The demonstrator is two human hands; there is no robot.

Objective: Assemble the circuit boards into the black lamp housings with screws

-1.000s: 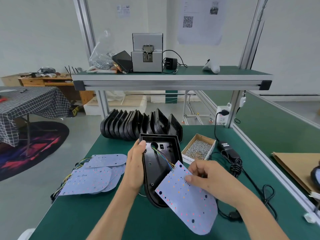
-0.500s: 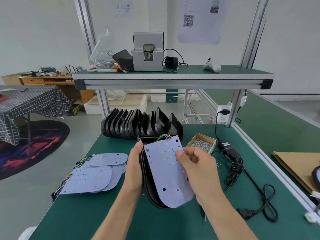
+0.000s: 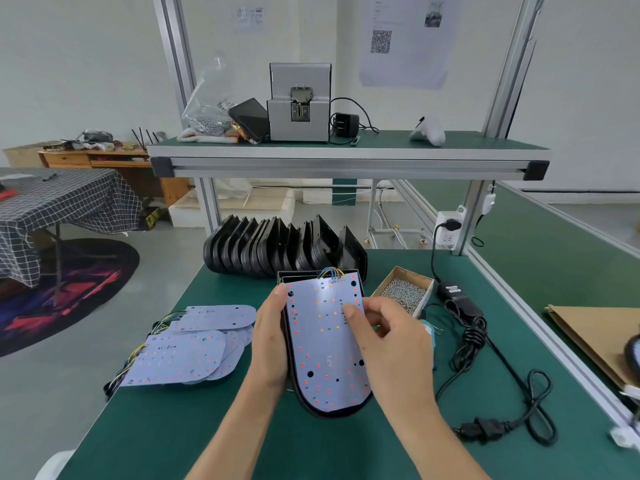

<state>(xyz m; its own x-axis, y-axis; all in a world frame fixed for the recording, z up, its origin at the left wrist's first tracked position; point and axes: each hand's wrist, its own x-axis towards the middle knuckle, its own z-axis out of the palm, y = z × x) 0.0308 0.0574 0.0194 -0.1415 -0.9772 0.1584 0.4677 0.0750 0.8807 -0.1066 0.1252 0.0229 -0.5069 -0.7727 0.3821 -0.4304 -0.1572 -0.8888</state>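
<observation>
Circuit board (image 3: 325, 344) on black housing (image 3: 329, 412), between both hands (image 3: 268, 341)

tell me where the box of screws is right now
In the head view, the box of screws sits on the green bench right of the lamp housing, beside the power adapter.

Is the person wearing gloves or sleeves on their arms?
No. Both the left hand and the right hand are bare, with no gloves, rings or watch showing. Both forearms are uncovered as far as the picture shows, so no sleeves appear. The fingers have short, plain nails.
</observation>
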